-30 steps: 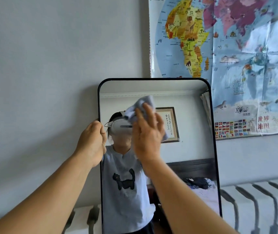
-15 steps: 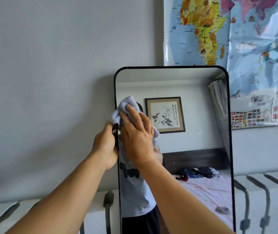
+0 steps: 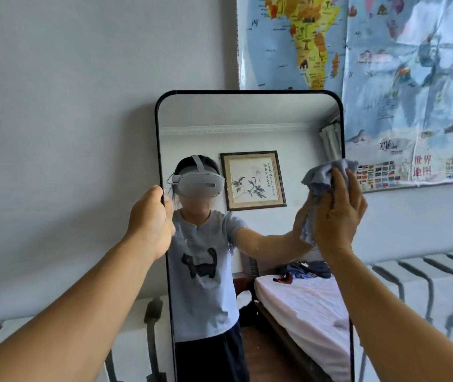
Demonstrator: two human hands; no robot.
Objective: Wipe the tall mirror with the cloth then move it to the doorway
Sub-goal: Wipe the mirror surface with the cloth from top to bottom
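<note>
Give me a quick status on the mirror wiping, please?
Left hand gripping mirror left edge. Right hand pressing cloth at right edge. Mirror leaning against wall, not yet moved. Nothing in the way.

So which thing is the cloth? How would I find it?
Find the tall mirror with the thin black frame, leaning on the grey wall below the world map. Go to its right edge, about halfway up. The cloth is the crumpled blue-grey rag under the right hand, the only soft thing there.

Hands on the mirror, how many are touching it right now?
2: left hand grips the mirror's left edge; right hand presses the cloth near its right edge.
</note>
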